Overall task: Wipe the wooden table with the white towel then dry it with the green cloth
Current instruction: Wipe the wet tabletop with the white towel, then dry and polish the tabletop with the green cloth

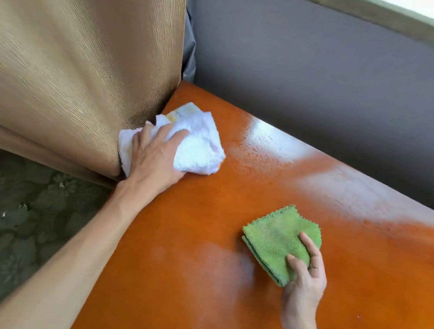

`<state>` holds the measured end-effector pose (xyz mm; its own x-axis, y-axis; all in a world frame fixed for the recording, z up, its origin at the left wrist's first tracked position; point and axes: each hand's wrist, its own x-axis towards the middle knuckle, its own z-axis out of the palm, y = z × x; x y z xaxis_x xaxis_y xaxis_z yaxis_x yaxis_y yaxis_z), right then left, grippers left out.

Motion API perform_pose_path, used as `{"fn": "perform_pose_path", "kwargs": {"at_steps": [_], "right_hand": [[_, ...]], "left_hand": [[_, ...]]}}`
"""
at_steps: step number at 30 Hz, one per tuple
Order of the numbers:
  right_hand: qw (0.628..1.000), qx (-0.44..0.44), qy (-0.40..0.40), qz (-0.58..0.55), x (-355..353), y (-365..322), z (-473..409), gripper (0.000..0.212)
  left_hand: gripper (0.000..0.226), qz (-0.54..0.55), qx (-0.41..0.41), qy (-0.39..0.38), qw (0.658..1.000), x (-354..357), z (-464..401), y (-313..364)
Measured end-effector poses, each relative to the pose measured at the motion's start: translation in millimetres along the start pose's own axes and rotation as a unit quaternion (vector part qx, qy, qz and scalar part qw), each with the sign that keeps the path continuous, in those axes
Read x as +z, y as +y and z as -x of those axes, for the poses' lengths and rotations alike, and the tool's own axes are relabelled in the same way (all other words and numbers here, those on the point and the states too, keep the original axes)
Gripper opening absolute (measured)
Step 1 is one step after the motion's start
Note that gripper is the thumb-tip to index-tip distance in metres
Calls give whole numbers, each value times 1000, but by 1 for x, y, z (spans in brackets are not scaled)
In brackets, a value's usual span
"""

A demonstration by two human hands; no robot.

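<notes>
The glossy orange wooden table point(228, 235) fills the lower right of the head view. My left hand point(153, 156) presses the bunched white towel point(199, 145) flat against the table's far left corner, fingers spread over it. My right hand point(306, 275) grips the folded green cloth point(275, 238) by its near right corner, thumb on top; the cloth lies flat on the table nearer to me. Both cloths touch the tabletop and are well apart.
A tan curtain point(72, 62) hangs against the table's left edge, touching the towel. A grey wall point(331, 82) runs along the far edge, under a window sill point(395, 19). Patterned floor point(10, 220) with bits of debris lies left of the table.
</notes>
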<state>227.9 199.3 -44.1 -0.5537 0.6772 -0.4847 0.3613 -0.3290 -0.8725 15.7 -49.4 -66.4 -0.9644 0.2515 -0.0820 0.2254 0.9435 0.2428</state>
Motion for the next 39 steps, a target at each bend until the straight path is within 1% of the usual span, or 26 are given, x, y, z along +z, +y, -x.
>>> {"fn": "perform_pose_path", "kwargs": {"at_steps": [3,4,6,8,10,12,14,17,19,20,21,22,23,24,25,26,27,28,30,31,32,33,35,36,38,39], "right_hand": [[1000,3,-11,8,-1,8,1,55],[1000,6,-16,9,0,9,2,55],[1000,8,-26,11,-1,11,3,55],[999,6,-43,15,0,12,5,53],[998,7,-68,10,0,14,8,47],[996,20,-88,-2,-2,15,10,39],[994,45,-102,-4,-3,14,14,37],[993,40,-101,43,-6,17,20,38],[991,36,-105,70,-8,19,25,34],[990,37,-108,82,-8,19,29,34],[989,38,-108,91,-9,19,33,34],[989,40,-110,95,-9,19,38,35],[987,37,-116,103,-11,20,43,35],[985,27,-125,119,-12,21,49,34],[979,10,-139,148,-15,23,54,34],[971,-8,-154,181,-17,25,61,36],[962,-24,-173,210,-20,26,69,39],[952,-35,-197,232,-21,26,78,41],[931,-19,-256,261,-24,26,102,38],[917,8,-290,273,-25,25,116,33],[899,38,-327,288,-25,25,130,25],[877,59,-360,311,-26,26,144,19],[841,56,-404,356,-32,31,166,15],[828,44,-417,373,-36,35,174,14],[817,15,-425,390,-47,45,187,15],[820,2,-419,390,-53,51,191,20]], "left_hand": [[85,-27,134,4,991,16,23,3],[87,-29,167,-9,985,19,23,6],[88,-18,207,-25,978,19,10,8],[81,3,231,-40,972,15,-10,10],[73,7,244,-67,968,10,-32,13],[69,-18,239,-97,966,3,-54,21],[70,-46,234,-112,965,-2,-75,30],[74,-100,238,-114,959,-7,-88,42],[79,-141,207,-116,961,-12,-80,49],[84,-160,184,-115,963,-16,-70,54],[90,-163,168,-98,967,-20,-56,59],[94,-131,160,-63,976,-23,-35,64],[91,-48,160,-17,986,-27,-8,70],[80,80,164,27,983,-32,26,74],[65,218,163,62,960,-32,65,76],[54,317,154,71,933,-32,110,78],[53,364,142,52,919,-30,157,80],[62,374,128,10,918,-26,200,82],[96,361,87,-87,924,-11,277,84],[103,367,49,-107,923,-4,306,86],[101,385,0,-105,917,2,327,89],[94,407,-48,-81,909,9,343,91],[76,432,-132,-42,891,11,365,90],[68,427,-164,-39,888,10,374,87],[47,401,-198,-58,893,11,392,83],[36,397,-220,-61,889,10,402,82]]}}
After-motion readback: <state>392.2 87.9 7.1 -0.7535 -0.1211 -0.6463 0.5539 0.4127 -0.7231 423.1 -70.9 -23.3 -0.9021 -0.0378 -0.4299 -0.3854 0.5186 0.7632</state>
